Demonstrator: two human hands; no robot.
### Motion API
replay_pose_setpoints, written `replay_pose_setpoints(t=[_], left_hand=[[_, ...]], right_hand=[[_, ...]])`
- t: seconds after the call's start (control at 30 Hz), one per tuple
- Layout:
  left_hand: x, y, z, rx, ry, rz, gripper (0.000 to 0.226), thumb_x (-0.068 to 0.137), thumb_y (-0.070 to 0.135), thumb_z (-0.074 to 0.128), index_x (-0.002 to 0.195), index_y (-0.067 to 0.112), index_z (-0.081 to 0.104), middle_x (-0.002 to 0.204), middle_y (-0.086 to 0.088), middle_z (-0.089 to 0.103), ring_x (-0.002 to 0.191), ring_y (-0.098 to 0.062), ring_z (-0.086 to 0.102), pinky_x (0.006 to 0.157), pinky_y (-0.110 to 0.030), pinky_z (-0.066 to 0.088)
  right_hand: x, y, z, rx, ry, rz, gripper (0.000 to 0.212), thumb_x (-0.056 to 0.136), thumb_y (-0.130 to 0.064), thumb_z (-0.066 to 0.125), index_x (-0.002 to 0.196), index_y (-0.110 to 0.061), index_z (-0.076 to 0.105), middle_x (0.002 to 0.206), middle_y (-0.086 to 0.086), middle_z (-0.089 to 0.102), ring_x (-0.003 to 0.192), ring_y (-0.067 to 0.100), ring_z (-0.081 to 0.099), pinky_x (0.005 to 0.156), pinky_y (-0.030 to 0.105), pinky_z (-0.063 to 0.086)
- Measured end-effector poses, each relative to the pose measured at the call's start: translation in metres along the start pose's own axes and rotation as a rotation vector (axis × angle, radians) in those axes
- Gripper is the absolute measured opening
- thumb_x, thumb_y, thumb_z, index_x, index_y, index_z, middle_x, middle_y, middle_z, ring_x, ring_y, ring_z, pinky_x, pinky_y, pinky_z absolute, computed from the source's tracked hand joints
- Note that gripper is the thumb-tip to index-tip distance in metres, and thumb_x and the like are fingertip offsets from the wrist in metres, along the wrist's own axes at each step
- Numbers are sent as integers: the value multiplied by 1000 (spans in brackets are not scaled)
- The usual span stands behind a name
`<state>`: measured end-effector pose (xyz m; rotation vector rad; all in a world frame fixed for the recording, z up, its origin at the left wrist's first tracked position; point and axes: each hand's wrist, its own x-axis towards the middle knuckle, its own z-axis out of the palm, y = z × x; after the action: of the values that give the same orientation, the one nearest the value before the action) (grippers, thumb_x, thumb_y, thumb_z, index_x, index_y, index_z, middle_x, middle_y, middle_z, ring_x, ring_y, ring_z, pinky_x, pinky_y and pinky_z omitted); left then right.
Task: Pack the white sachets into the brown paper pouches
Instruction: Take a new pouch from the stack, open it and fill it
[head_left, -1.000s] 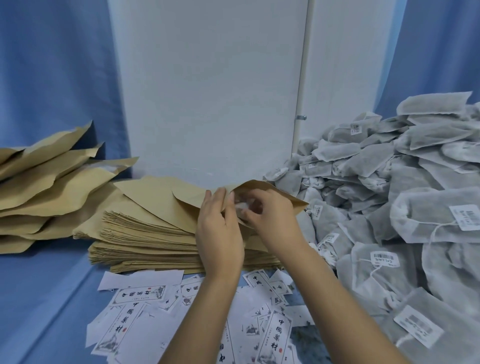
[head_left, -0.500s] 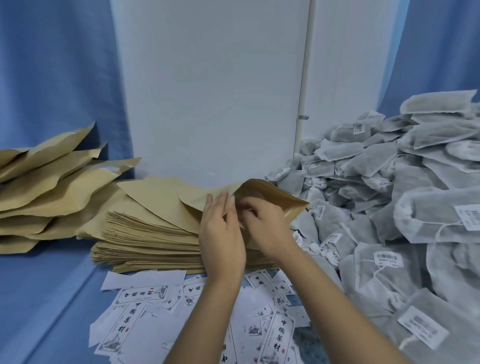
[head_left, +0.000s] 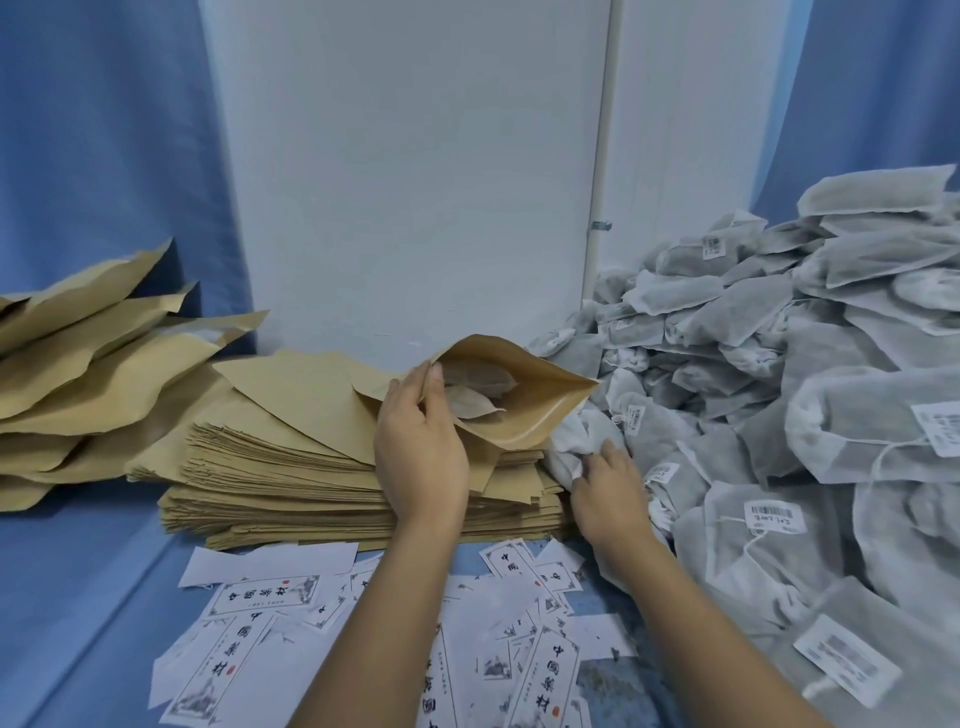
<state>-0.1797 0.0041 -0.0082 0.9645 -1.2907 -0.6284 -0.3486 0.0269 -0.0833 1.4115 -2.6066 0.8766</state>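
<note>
My left hand holds the near edge of an opened brown paper pouch, its mouth gaping toward me, with sachets visible inside. The pouch rests above a thick stack of flat brown pouches. My right hand is down at the foot of the big heap of white sachets, fingers curled on a crumpled white sachet beside the stack.
Filled brown pouches pile up at the left. Loose white printed labels litter the blue cloth in front of me. A white wall panel stands behind, blue curtains at both sides.
My right hand has left the pouch mouth and dropped to the right, onto a sachet at the heap's edge. The pouch now gapes wider, held by my left hand alone.
</note>
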Motion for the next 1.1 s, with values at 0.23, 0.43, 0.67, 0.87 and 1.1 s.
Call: replay_pose_setpoints(t=[0.23,0.43,0.67,0.87,1.1], left_hand=[[2,-2,0,-7,16,-24,37,100,36,40,123,17,63,124,2,63,125,-17,49,98,-28,40],[0,-1,0,-2,17,-40,37,100,37,40,122,19,64,124,3,63,123,-16,50,92,-24,38],[4,-2,-6,4,17,-49,38,100,40,38,119,20,65,116,5,66,108,-13,57,82,-22,38],[2,-5,-9,14,11,-46,39,100,41,37,119,21,65,114,5,66,106,-13,57,78,-22,38],[10,-5,-7,49,-26,-34,37,101,38,37,121,21,63,119,6,63,106,-8,54,81,-19,34]], right_hand=[[-11,-3,-2,595,429,39,30,88,-3,40,108,-6,62,109,1,60,107,20,54,92,32,44],[-26,-11,-8,712,613,-130,17,85,-27,59,95,-22,47,95,-15,44,88,-4,49,67,13,41],[-29,-14,-15,549,394,116,69,78,-26,59,137,-30,23,133,2,49,94,26,61,71,34,40],[-14,-9,-32,396,9,176,55,87,-9,43,139,-25,47,116,13,65,96,28,58,68,30,42],[-21,-4,-43,884,197,227,30,90,-19,41,93,-10,70,94,16,69,76,20,60,66,33,47]])
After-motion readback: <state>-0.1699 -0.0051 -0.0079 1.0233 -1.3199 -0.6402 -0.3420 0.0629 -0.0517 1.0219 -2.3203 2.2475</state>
